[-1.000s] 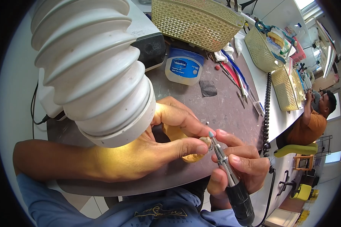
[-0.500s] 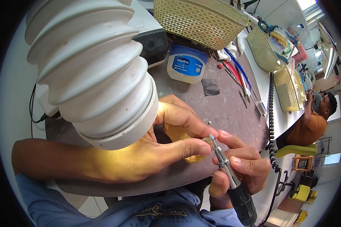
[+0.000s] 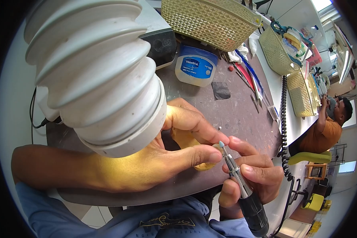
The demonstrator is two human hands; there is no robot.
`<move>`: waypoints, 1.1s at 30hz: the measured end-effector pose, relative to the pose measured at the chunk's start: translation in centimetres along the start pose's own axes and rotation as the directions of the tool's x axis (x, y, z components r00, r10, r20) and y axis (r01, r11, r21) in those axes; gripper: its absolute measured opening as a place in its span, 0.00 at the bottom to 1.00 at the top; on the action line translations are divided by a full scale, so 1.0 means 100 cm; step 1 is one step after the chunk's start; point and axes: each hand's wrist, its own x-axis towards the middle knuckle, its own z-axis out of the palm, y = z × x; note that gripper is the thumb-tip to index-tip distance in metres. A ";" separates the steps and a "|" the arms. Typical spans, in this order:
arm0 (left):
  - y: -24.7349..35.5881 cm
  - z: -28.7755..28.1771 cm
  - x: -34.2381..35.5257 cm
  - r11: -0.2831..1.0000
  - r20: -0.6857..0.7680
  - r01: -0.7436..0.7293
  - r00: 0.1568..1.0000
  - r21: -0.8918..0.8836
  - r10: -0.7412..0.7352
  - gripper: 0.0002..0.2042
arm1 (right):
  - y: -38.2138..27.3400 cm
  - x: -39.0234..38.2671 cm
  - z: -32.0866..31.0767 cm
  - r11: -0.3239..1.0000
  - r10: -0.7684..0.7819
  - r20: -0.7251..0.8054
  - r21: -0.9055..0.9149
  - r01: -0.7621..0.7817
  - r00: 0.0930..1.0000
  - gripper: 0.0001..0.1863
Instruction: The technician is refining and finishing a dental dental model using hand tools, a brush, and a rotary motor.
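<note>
My right hand [image 3: 261, 174] grips a rotary handpiece [image 3: 242, 182] with a black body and a silver front. A small pale blue pointed bit [image 3: 221, 144] sits at its tip, right by the fingertips of my left hand [image 3: 158, 158]. The left thumb and index finger are closed in a pinch around something small, mostly hidden by the fingers and too small to name. Fingertips of both hands come close together around the bit. Yellow light falls on my left wrist and palm from beneath a white ribbed hose [image 3: 103, 79], whose round mouth covers part of that hand.
A jelly jar with a blue lid [image 3: 196, 65] stands beyond my hands, near a dark square scrap [image 3: 221, 91]. Hand tools and a brush [image 3: 273, 113] lie right of it. Cream baskets [image 3: 210, 23] line the back. A coiled black cord [image 3: 284, 119] hangs at right; a person [image 3: 325, 123] sits beyond.
</note>
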 end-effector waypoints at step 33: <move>0.004 0.000 -0.002 0.999 0.009 0.041 0.999 0.003 -0.041 0.12 | 0.001 -0.001 0.002 1.000 -0.011 -0.023 0.005 0.011 1.000 0.18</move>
